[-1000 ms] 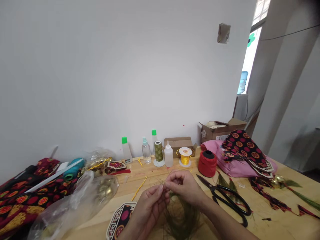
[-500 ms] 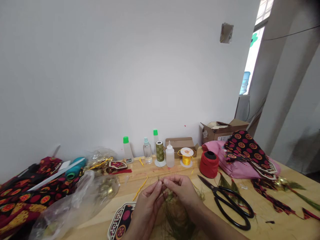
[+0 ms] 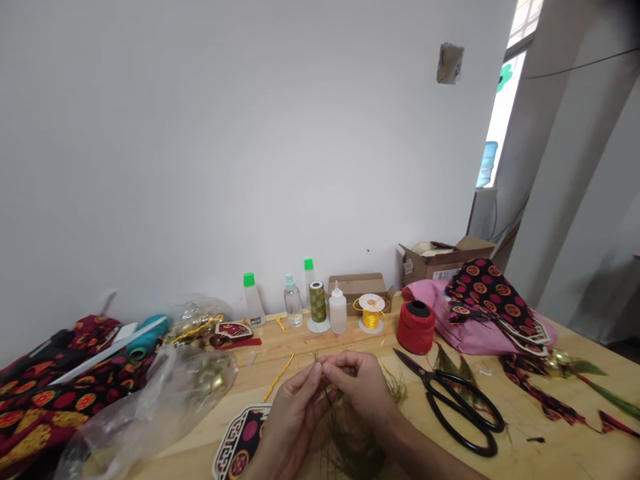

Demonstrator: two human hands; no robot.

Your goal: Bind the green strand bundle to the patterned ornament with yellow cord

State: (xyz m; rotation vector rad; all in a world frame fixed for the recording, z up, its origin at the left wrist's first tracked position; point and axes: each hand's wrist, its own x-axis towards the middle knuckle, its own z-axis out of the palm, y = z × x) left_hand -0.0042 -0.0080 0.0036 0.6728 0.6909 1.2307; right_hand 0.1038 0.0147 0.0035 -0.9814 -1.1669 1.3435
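My left hand (image 3: 297,410) and my right hand (image 3: 361,387) meet fingertip to fingertip low in the middle of the view. Both are pinched on a bundle of olive-green threads (image 3: 350,437); short ends poke up above the left thumb and the long strands hang below, between the hands. Just what each fingertip grips is too small to see. Partly behind my left wrist lies a dark patterned piece with a cream fretwork border (image 3: 233,437), a yellow twisted cord (image 3: 279,378) reaching up from it. Black-handled scissors (image 3: 453,407) rest to the right of my right hand.
Along the wall stand an olive thread spool (image 3: 317,303), a squeeze bottle (image 3: 338,313), a yellow cord spool (image 3: 371,319) and a red thread cone (image 3: 416,328). Patterned cloth (image 3: 487,293) on pink plastic lies right. A clear plastic bag (image 3: 150,413) and more cloth are left.
The whole view has shifted slightly, so things sit a little further left. Both hands keep their pinch on the threads, with hardly any finger movement.
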